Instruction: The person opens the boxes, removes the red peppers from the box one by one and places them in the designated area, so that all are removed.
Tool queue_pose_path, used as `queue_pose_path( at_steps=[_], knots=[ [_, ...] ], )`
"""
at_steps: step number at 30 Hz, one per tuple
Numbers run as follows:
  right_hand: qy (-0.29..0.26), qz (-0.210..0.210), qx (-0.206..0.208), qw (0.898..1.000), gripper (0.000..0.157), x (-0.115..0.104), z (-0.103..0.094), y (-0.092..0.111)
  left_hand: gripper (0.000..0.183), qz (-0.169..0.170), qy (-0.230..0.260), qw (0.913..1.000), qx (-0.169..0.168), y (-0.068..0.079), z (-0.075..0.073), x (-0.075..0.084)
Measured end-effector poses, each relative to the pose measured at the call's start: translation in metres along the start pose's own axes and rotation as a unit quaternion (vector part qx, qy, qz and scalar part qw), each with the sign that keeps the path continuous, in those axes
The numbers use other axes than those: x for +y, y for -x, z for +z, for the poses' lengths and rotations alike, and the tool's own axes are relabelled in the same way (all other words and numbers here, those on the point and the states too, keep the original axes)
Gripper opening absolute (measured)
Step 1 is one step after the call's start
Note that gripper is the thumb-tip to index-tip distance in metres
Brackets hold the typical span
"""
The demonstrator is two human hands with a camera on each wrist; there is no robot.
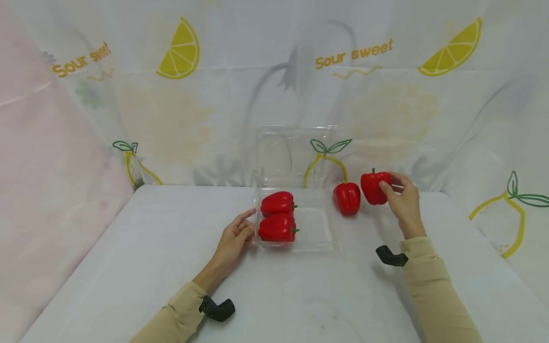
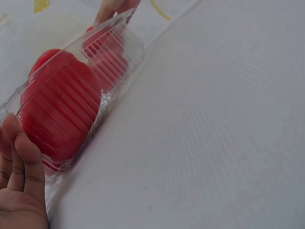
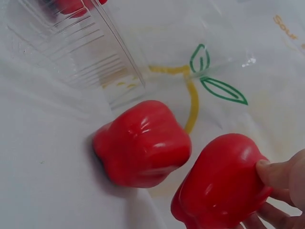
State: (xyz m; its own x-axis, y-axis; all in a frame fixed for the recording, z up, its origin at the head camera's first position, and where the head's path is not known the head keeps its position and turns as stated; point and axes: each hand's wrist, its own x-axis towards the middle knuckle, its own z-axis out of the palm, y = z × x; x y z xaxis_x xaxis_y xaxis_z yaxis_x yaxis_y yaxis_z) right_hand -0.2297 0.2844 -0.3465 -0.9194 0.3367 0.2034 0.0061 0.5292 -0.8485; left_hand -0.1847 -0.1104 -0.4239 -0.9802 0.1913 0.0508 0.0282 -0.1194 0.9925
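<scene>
A clear plastic clamshell box (image 1: 315,226) stands on the white table with its lid (image 1: 274,159) raised at the back. Two red bell peppers (image 1: 276,227) lie side by side in its left half, stems pointing right. My left hand (image 1: 231,238) touches the box's left side, with fingertips at the rim in the left wrist view. Thumb and fingers of my right hand (image 1: 403,197) grip another bell pepper (image 1: 374,187), stem up, held right of the box. Just left of it, one more bell pepper (image 3: 143,145) rests on the table beside the box.
A white curtain (image 1: 231,95) printed with lemons and lettering hangs behind the table and along its sides. The white tabletop (image 1: 171,228) extends left and in front of the box. A black wrist device (image 1: 218,308) sticks out from each sleeve.
</scene>
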Motion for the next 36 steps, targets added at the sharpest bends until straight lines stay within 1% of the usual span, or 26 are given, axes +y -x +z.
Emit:
queue_pose_path(
  at_steps=[4,7,14,23,29,36],
  knots=[
    [-0.01,0.029,-0.01,0.999,0.056,0.005,0.0,-0.003,0.044,0.0,0.0,1.0,0.0,0.0,0.0,0.0],
    [-0.016,0.042,-0.016,0.999,0.057,0.009,0.0,-0.004,0.045,0.003,0.001,1.0,-0.001,-0.001,0.0,0.0],
    [-0.022,0.064,-0.026,0.997,0.059,0.015,0.0,-0.006,0.044,0.003,0.004,1.0,-0.002,-0.003,0.0,0.0],
    [-0.028,0.089,-0.049,0.994,0.06,0.021,0.001,-0.009,0.044,-0.001,0.005,1.0,-0.003,-0.003,0.0,0.0],
    [-0.025,0.097,-0.068,0.993,0.062,0.025,0.002,-0.009,0.045,0.001,0.003,0.9999,-0.01,-0.002,-0.001,0.0],
    [-0.029,0.081,-0.087,0.992,0.062,0.029,0.002,-0.011,0.045,0.003,0.009,0.9999,-0.006,-0.001,-0.001,-0.001]
  ],
)
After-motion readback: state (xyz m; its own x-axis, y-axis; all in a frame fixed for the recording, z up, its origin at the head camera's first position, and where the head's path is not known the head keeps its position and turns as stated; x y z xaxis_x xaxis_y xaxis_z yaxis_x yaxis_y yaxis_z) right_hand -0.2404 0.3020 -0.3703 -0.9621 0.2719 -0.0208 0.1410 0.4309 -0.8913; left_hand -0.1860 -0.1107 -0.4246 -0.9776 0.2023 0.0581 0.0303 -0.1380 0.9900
